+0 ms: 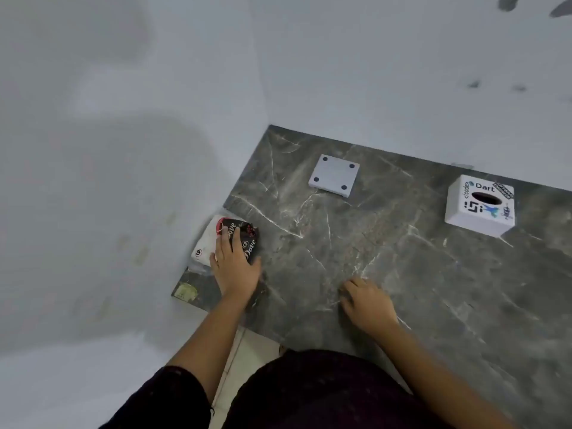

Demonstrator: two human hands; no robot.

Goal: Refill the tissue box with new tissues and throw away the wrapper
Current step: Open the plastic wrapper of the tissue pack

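Observation:
A wrapped tissue pack (pixel 213 236), white with a dark "Dove" print, lies at the left edge of the grey marble counter (pixel 387 274). My left hand (pixel 236 264) rests on top of it, fingers spread over the wrapper. My right hand (pixel 366 300) lies on the bare counter with fingers loosely curled, holding nothing. The white tissue box (pixel 480 204), covered in stickers, with a dark oval slot on top, stands at the far right. Its flat white base plate (pixel 335 174) with dark dots at the corners lies apart from it, near the back wall.
White walls close the counter in at the left and back. The counter's near edge runs by my dark-clothed body; pale floor tiles (pixel 247 351) show below it. A small yellowish sticker (pixel 185 291) sits at the counter's front left corner.

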